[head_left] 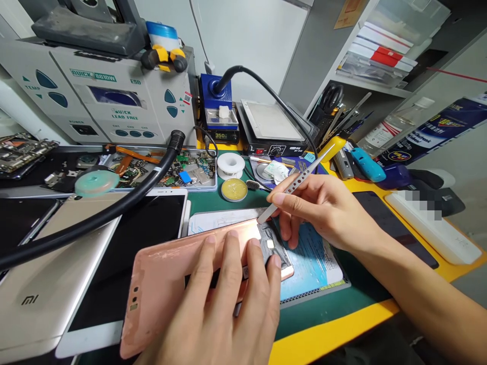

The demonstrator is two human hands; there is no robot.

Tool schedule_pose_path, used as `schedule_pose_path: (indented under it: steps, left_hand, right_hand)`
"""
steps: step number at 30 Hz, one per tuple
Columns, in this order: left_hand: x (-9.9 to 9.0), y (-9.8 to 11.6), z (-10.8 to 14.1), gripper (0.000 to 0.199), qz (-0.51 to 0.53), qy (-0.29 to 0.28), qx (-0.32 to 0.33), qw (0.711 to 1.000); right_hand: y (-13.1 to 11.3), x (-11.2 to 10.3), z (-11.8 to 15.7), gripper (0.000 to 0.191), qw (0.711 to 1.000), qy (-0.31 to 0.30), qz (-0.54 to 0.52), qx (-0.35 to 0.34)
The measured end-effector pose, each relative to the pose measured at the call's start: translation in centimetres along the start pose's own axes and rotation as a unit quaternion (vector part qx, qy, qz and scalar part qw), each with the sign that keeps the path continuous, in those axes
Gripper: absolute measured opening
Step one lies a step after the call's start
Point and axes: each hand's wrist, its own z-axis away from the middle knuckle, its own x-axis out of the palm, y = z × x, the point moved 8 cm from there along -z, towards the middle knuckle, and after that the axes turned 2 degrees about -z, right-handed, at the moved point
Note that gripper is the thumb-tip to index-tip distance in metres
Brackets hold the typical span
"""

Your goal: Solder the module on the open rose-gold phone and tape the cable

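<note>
My left hand [228, 299] lies over a rose-gold phone shell [163, 268], fingers spread and pressed on its surface; its thumb is out of sight. Small cutouts show at the shell's near left end. Its right end bears a dark, crinkled area [270, 242] with a small pale square. Pinched in my right hand [319, 205] is a metal spudger [294, 183] with a row of holes along its handle. The spudger's flat end touches the shell's far edge, beside the dark area. Under the shell is a blue and white pad [312, 268].
To the left lie a gold phone back [49, 284] and a white-framed screen [129, 263], crossed by a black hose [152, 182]. Behind stand a hot-air station [114, 96], a solder spool [231, 165], a flux tin [234, 189] and a heating plate [272, 119]. A white bar [429, 223] sits right.
</note>
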Motion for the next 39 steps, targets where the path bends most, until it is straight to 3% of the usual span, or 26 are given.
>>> schedule_pose_path:
  steps: [15,22,39]
  left_hand:
    - [0.2,-0.3,0.1,0.063,0.014,0.007,-0.01,1.0]
    - [0.3,-0.1,0.1,0.061,0.035,0.003,-0.015,0.999]
    - [0.9,-0.2,0.4,0.061,0.032,0.014,-0.026,0.999]
  right_hand:
    - [0.0,-0.2,0.2,0.042,0.999,0.027,-0.017,-0.005]
    - [0.2,-0.6,0.4,0.032,0.999,0.037,-0.038,0.008]
    - [-0.2,-1.3,0.8,0.03,0.998,0.039,-0.044,-0.005]
